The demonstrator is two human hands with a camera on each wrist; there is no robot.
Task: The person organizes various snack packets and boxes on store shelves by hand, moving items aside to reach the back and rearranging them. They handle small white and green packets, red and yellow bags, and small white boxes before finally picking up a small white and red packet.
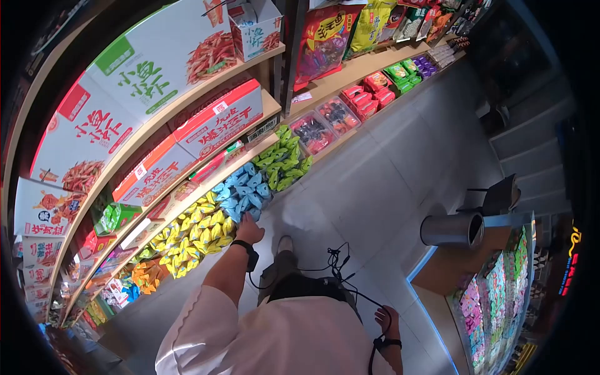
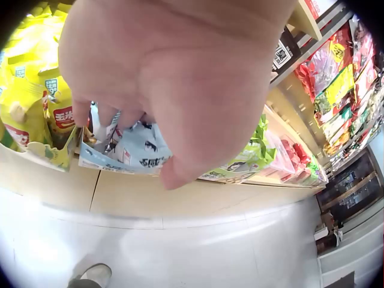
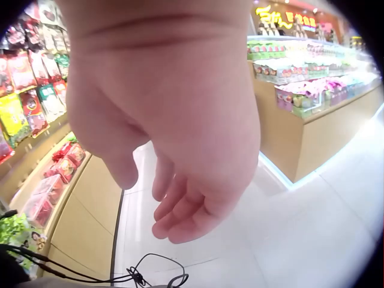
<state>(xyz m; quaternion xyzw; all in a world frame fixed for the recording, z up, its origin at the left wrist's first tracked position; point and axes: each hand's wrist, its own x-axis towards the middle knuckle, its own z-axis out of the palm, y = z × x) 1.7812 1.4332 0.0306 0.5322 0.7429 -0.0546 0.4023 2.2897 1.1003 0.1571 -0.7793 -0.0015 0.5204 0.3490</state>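
My left hand reaches over the front edge of the bin of blue snack packets. In the left wrist view, that hand's fingers point down onto a blue packet, and its thumb stands apart near the bin's front edge. The back of the hand covers part of the bin. Yellow packets lie to one side of the blue ones and green packets to the other. My right hand hangs over the floor with its fingers loosely bent and nothing in them.
Boxed snacks fill the shelves above the bins. Clear tubs and red packets continue along the lower ledge. A black cable hangs before the body. A metal bin and a lit display counter stand at right.
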